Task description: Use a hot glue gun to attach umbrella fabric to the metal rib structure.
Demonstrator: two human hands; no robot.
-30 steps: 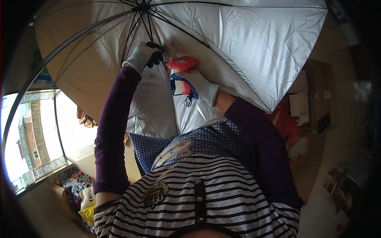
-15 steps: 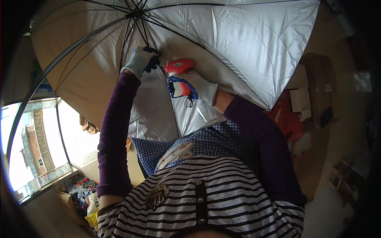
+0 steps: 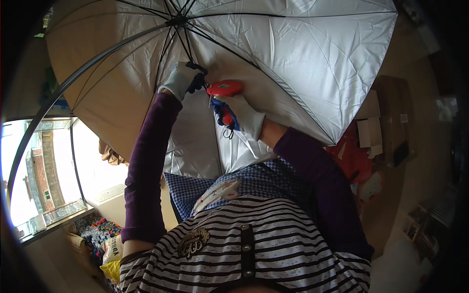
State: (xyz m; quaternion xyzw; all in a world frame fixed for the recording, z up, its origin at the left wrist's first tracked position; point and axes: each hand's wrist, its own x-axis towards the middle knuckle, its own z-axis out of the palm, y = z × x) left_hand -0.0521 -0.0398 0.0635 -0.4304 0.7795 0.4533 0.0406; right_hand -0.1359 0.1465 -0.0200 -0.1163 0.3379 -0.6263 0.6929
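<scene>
An open umbrella (image 3: 322, 63) with a silvery inner canopy spreads before me, its black ribs meeting at a hub (image 3: 178, 21) near the top. My left hand (image 3: 182, 79), in a white glove with dark blue fingers, is closed on a thin black rib below the hub. To its right my right hand (image 3: 245, 116), gloved alike, grips a red hand tool (image 3: 224, 88) with a black cord loop hanging from its lower end. The tool's front end is close to the left fingers, by a canopy seam. Its exact kind cannot be told, and my fingers hide its middle.
Blue checked cloth (image 3: 273, 173) lies across my lap. A bright window (image 3: 46, 171) is at the left, with a heap of colourful items (image 3: 100, 229) below it. Cardboard boxes (image 3: 391, 117) and a red bag (image 3: 354, 158) stand at the right.
The umbrella has shifted slightly right and down in view. My left hand has moved with it, and the red tool is turned and nearer to the left fingers.
</scene>
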